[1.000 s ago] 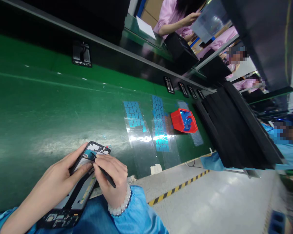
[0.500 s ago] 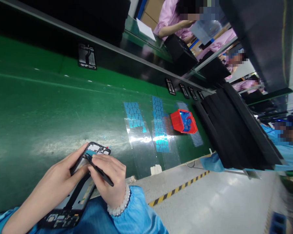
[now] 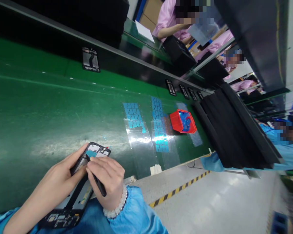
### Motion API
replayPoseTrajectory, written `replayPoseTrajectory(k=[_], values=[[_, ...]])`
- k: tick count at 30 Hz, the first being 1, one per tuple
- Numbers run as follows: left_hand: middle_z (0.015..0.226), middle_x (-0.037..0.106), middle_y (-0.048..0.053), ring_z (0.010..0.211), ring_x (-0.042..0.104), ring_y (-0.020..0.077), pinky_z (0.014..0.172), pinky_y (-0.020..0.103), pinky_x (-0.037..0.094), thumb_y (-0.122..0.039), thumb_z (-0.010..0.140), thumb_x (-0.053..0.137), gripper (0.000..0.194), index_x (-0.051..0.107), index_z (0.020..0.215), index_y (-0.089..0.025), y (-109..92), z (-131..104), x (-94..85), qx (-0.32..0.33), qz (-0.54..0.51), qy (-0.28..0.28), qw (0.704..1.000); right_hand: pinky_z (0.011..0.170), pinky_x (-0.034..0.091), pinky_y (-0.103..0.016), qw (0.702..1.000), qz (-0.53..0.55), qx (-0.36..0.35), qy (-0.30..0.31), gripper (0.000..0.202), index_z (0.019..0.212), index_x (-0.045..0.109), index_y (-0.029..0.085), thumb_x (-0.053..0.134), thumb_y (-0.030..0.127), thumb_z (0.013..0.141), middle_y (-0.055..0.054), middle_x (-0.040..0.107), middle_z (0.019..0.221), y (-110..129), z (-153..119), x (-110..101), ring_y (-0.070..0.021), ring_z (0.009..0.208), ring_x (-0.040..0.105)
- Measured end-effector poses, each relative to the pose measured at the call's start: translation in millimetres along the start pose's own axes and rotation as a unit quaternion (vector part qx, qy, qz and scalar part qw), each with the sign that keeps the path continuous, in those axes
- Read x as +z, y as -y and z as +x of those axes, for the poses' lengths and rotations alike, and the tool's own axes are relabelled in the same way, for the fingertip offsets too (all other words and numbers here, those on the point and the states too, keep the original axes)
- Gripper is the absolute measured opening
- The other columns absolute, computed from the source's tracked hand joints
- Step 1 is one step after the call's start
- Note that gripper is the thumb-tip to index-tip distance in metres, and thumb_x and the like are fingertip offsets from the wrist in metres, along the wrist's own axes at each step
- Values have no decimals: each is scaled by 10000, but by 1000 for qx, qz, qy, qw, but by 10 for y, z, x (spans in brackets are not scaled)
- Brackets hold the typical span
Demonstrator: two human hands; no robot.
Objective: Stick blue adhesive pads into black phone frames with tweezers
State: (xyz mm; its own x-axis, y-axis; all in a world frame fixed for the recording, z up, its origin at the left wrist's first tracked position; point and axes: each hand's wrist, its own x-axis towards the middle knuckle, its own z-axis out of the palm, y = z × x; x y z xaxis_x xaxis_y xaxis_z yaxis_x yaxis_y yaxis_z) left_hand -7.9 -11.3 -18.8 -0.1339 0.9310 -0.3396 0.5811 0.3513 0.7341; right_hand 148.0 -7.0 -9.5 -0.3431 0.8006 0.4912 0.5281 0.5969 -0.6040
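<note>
My left hand (image 3: 60,175) is closed around the upper part of an opened phone housing (image 3: 84,195), which lies tilted over the bench's near edge and my lap. The housing is black-rimmed with grey inside and a dark flex strip along its middle. My right hand (image 3: 108,177), with a beaded bracelet at the wrist, pinches black tweezers (image 3: 100,188). Their tip points at the top of the housing, beside a blue film piece (image 3: 90,152). Whether the tip touches the film I cannot tell.
Sheets of blue stickers (image 3: 133,115) lie on the green bench (image 3: 51,113), left of a red bin (image 3: 177,122) holding blue scraps. Several phone housings (image 3: 91,60) lie along the back. Black panels (image 3: 234,126) stand to the right. Co-workers sit beyond.
My right hand has shifted slightly left and down, and the tweezers have turned steeper. My left hand keeps its hold. The housing at the back left has moved a little to the right.
</note>
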Motion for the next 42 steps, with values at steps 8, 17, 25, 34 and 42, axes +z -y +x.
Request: replayPoseTrajectory(k=[8,17,25,34,42], values=[[1298,651,20,1148,655,275,842,307,571,-613,702,424,771,562,1358,-233,10,10,14,-1,3,1,1000,905,582,-252,998,41,-3,-37,142,1023,674,178,566,166,931,-42,769,941,-10,0,-9,-143,941,723],[1320,637,49,1176,640,291,908,355,551,-596,677,415,805,566,1354,-188,-28,5,4,-7,-7,6,1000,892,587,-252,999,25,-13,-38,138,1037,672,189,572,197,942,-36,769,978,-3,15,7,-141,947,722],[1282,666,14,1039,707,282,773,359,596,-562,706,434,760,551,1369,-210,-13,-9,-8,2,-10,4,1000,921,569,-232,998,-7,-37,-44,119,1002,683,149,597,164,921,-40,766,979,2,17,30,-131,934,714],[1356,599,37,1160,651,295,937,393,537,-576,668,420,821,533,1386,-194,13,-8,1,-16,-15,19,1000,907,575,-232,995,-39,-58,-71,122,991,678,126,585,133,912,-61,763,966,22,-12,99,-137,914,711],[1308,655,37,1162,648,300,883,366,564,-620,719,451,748,560,1358,-247,69,5,47,4,-17,-9,1000,887,586,-260,993,-45,-32,-100,117,980,661,133,579,99,904,-70,764,927,40,-12,74,-147,877,724]])
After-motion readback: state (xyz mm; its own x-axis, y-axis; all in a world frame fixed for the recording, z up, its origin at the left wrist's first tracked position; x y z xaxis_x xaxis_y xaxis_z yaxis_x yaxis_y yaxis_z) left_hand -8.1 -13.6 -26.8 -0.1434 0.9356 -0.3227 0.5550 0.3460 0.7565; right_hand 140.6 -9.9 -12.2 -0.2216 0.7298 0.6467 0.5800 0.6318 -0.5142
